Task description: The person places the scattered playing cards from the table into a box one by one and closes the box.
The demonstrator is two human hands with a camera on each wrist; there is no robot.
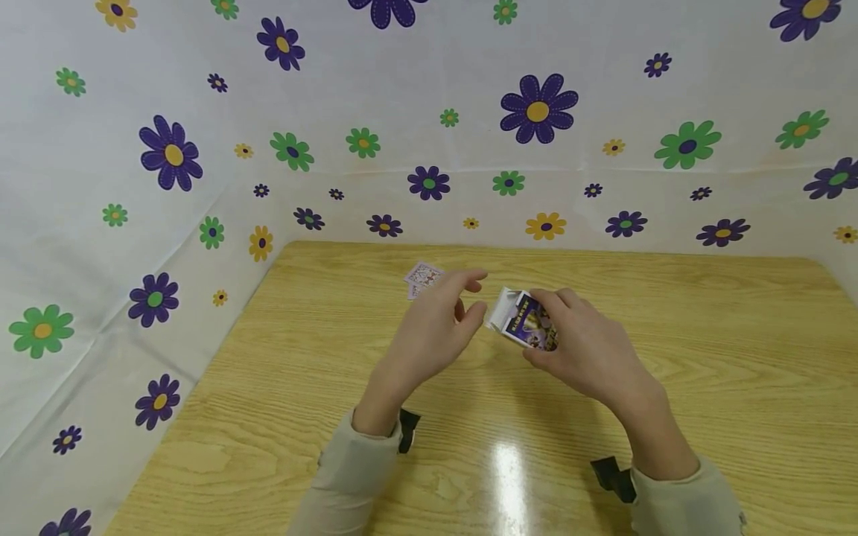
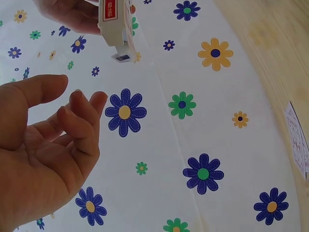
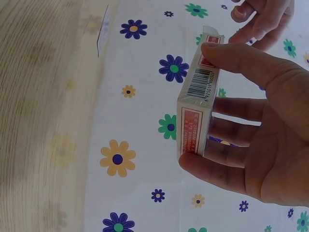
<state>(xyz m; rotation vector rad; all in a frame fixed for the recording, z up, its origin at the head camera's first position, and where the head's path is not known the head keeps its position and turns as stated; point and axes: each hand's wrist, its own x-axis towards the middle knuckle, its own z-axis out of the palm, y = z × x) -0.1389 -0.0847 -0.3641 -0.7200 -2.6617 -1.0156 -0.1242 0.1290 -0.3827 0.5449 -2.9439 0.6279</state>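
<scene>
My right hand (image 1: 590, 346) grips a playing card box (image 1: 534, 325) above the table, thumb on one narrow side and fingers on the other. The box's lid flap stands open toward the left, and a dark printed card face shows at its front. In the right wrist view a barcode marks the side of the box (image 3: 199, 89). My left hand (image 1: 434, 324) hovers just left of the open end, its fingers loosely bent and holding nothing. Past the left hand, a couple of patterned playing cards (image 1: 422, 277) lie overlapping on the table, partly hidden by that hand.
The wood-grain table (image 1: 724, 357) reaches back to a white cloth (image 1: 469, 141) with printed flowers, which hangs behind and along the left side. Dark straps (image 1: 613, 479) show at both wrists.
</scene>
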